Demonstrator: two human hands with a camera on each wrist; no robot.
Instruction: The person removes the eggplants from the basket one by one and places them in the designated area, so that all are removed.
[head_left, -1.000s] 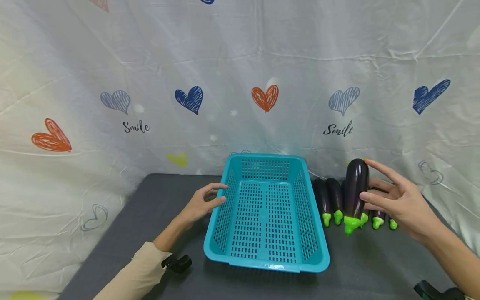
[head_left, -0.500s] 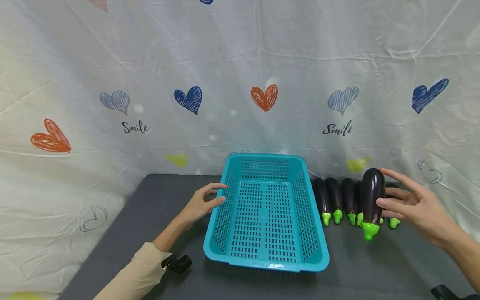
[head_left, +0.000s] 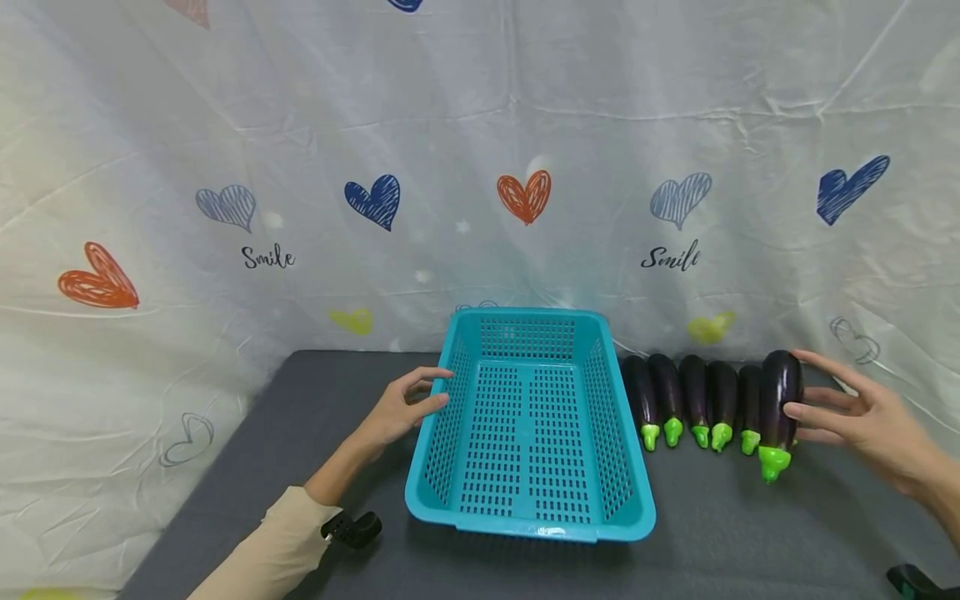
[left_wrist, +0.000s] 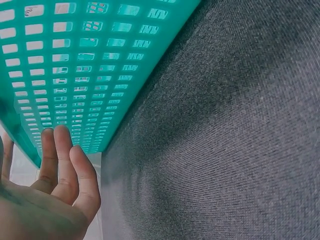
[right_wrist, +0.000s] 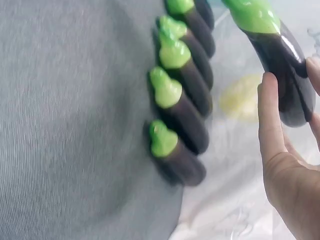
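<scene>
My right hand (head_left: 873, 425) pinches a glossy dark purple eggplant (head_left: 780, 392) between thumb and fingers, its green stem end pointing toward me. In the right wrist view the held eggplant (right_wrist: 287, 75) hangs over the others, away from the table. Several similar eggplants (head_left: 696, 392) lie side by side in a row, stems toward me; one is mostly hidden behind the held one. My left hand (head_left: 405, 407) grips the left rim of a turquoise plastic basket (head_left: 551, 531). The left wrist view shows its fingers (left_wrist: 62, 150) against the outside of the perforated basket wall (left_wrist: 75, 70).
Dark grey cloth covers the table (head_left: 720, 533). A pale curtain (head_left: 450, 125) printed with hearts and the word "Smile" hangs behind it. The basket stands left of the eggplant row, close to its first eggplant.
My right hand has carried the eggplant to the right and a little lower, uncovering more of the row. My left hand and the basket have stayed put.
</scene>
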